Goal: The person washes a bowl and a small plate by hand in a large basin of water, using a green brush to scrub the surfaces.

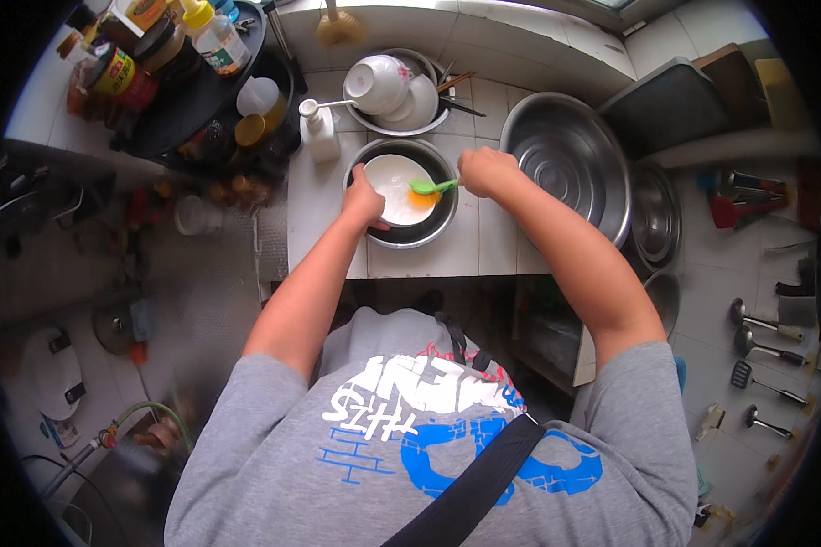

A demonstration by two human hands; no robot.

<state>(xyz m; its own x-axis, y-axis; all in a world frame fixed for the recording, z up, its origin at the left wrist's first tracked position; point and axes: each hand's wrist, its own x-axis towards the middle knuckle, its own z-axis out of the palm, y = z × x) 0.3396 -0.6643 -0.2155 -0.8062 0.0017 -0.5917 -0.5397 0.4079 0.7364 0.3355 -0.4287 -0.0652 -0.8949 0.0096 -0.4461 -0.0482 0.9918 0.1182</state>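
Observation:
My left hand grips the near-left rim of a white bowl, tilting it inside a metal basin. In my right hand is the handle of a green dish brush. Its orange bristles touch the inner right side of the white bowl, where some wet suds show. What lies beneath the bowl in the basin is mostly hidden.
A white pump bottle stands left of the basin. Behind it, another metal basin holds stacked bowls and chopsticks. A large steel basin sits to the right. Condiment bottles crowd a black rack.

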